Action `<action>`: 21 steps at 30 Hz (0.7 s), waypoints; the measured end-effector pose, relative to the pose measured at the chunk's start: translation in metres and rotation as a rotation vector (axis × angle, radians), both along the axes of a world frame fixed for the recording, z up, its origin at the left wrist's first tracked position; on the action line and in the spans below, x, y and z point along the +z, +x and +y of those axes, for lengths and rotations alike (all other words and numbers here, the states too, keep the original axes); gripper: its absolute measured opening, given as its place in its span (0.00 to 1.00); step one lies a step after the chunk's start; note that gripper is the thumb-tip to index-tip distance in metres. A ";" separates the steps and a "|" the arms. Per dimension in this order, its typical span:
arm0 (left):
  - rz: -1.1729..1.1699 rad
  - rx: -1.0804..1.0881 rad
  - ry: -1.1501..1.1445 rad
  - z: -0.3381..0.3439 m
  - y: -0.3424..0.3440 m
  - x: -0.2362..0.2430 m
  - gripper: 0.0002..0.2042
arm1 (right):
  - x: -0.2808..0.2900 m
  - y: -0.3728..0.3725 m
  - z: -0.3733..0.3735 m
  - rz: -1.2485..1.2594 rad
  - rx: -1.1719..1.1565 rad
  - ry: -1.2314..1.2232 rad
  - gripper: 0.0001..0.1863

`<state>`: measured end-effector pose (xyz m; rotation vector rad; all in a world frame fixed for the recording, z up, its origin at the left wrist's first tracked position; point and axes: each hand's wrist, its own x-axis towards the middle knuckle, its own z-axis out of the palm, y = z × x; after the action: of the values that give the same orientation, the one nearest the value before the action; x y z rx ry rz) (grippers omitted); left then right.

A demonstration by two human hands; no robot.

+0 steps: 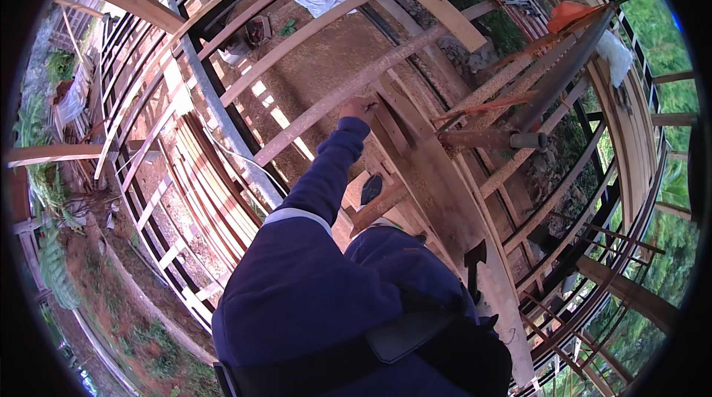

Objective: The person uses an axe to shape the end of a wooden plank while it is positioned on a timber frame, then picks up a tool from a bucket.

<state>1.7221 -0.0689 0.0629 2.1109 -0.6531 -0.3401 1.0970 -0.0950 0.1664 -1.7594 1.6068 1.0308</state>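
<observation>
My left arm, in a dark blue sleeve, reaches forward over an open timber frame. At its end my left hand (359, 108) is closed at the end of a wooden board (391, 128), with its fingers curled. Whatever lies in the fingers is small and dark, and I cannot make it out. My right hand does not show. By my right side, over a wide plank (495, 308), is a dark tool (475, 257) shaped like a hatchet or hammer; whether it hangs or lies there I cannot tell. Below me, one dark shoe (371, 189) shows between the timbers.
Long beams (337, 117) cross ahead with open gaps above the dirt ground below. Stacked boards (204, 189) lie at the left. At the right, a dark pipe (528, 140) sticks out near an orange cloth (569, 16) and a white bag (614, 58).
</observation>
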 end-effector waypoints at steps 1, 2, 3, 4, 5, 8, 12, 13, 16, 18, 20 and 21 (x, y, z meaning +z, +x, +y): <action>-0.055 -0.046 0.044 -0.003 0.001 0.002 0.08 | -0.003 -0.005 0.002 0.006 -0.006 -0.007 0.42; -0.049 -0.051 0.038 -0.007 0.001 0.000 0.08 | -0.010 -0.012 0.005 -0.031 0.030 -0.034 0.42; -0.065 -0.050 0.089 -0.009 0.000 -0.006 0.09 | -0.014 -0.019 0.006 -0.066 0.069 -0.058 0.42; -0.085 -0.043 0.147 -0.009 -0.001 -0.010 0.10 | -0.007 -0.004 0.003 -0.066 0.073 -0.056 0.42; -0.083 -0.037 0.148 -0.007 -0.001 -0.014 0.10 | -0.003 0.014 -0.002 -0.058 0.068 -0.030 0.42; -0.080 -0.018 0.126 -0.005 -0.005 -0.017 0.16 | -0.001 0.066 -0.014 -0.382 0.039 -0.030 0.43; 0.104 0.220 0.061 0.011 -0.032 -0.013 0.22 | 0.025 0.190 -0.033 -0.770 0.299 -0.172 0.38; 0.326 0.239 0.143 0.017 -0.043 -0.009 0.24 | 0.037 0.223 -0.034 -0.818 0.311 -0.204 0.36; 0.467 0.302 0.145 0.040 -0.087 -0.013 0.22 | 0.071 0.316 -0.040 -1.005 0.344 -0.220 0.31; 0.505 0.231 0.185 0.061 -0.114 -0.020 0.22 | 0.083 0.364 -0.037 -1.097 0.383 -0.275 0.30; 0.527 0.076 0.261 0.080 -0.139 -0.016 0.23 | 0.082 0.391 -0.038 -1.193 0.400 -0.353 0.30; 0.517 -0.006 0.312 0.093 -0.148 -0.023 0.23 | 0.075 0.403 -0.040 -1.260 0.392 -0.369 0.29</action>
<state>1.5745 0.0240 0.0396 2.1773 -0.3124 -1.0037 1.5000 -0.1345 0.2418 -2.2563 0.6448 -0.3490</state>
